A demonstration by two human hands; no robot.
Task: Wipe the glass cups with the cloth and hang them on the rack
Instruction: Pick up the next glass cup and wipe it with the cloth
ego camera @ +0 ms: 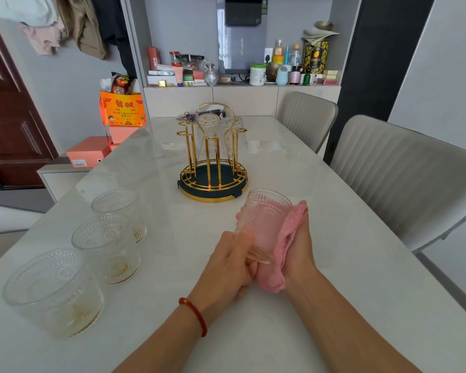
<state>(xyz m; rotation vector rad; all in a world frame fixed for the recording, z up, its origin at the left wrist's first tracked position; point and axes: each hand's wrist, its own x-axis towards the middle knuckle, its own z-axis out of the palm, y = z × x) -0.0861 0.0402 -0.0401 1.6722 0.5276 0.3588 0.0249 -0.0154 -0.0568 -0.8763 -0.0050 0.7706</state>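
A glass cup (pixel 264 219) is gripped above the table (pixel 334 265) by the left hand (pixel 232 262); a pink cloth (pixel 285 249) is pressed against it by the right hand (pixel 300 246). Bare tabletop separates it from the rack (pixel 213 157) ahead and three cups (pixel 105 238) along the left edge.

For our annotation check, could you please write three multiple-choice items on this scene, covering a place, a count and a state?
1. Where do the unwiped cups stand?
A. left side of the table
B. on a chair
C. on the shelf

2. How many cups hang on the rack?
A. none
B. two
C. five

3. What does the right hand hold?
A. keys
B. nothing
C. pink cloth

Answers:
1 A: three upright cups line the table's left side.
2 B: two inverted cups sit on the gold rack.
3 C: the right hand presses the pink cloth against the held cup, which the left hand grips.
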